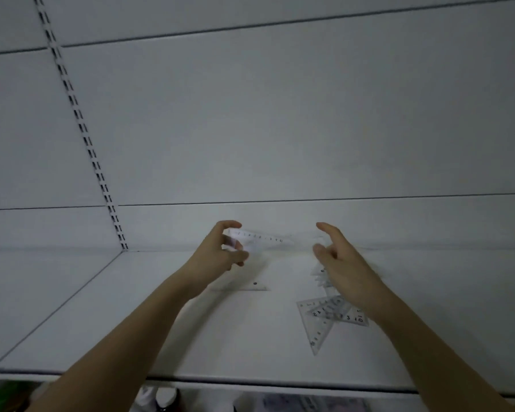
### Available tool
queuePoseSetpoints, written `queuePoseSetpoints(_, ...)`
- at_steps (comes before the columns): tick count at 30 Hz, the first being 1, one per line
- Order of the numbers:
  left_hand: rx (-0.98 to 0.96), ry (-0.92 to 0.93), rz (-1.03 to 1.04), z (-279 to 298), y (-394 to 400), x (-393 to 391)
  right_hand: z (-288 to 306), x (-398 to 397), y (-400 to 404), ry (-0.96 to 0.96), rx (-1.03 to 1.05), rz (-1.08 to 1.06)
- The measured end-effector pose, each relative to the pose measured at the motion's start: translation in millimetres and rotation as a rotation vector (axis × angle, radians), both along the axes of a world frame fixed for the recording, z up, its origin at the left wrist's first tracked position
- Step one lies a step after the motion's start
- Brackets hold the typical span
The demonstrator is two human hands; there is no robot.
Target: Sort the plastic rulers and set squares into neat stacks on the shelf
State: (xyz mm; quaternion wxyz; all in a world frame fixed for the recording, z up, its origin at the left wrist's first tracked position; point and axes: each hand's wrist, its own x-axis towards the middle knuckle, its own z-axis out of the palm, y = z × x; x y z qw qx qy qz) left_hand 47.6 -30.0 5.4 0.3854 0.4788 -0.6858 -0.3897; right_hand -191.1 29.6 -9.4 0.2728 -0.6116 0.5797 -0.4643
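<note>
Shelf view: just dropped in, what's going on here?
A person is sorting clear plastic drawing tools on a white shelf. The left hand pinches one end of a clear ruler held above the shelf, while the right hand hovers open near its other end. A loose pile of set squares lies beneath the right hand, unsorted.

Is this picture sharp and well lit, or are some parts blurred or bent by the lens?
Head view: dim, even light, no glare; the clear ruler in the left hand and the right hand show motion blur; set squares stay readable; the shelf edges bow from the wide lens.
</note>
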Motion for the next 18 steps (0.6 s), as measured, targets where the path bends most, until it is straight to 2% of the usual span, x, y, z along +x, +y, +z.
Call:
queuePoseSetpoints(8,-0.065,-0.226,0.094,17,33,123,37,103,17,0.196,-0.014,0.038)
queuePoseSetpoints(18,-0.045,-0.399,0.211,33,101,386,69,346,33,0.366,0.095,0.268)
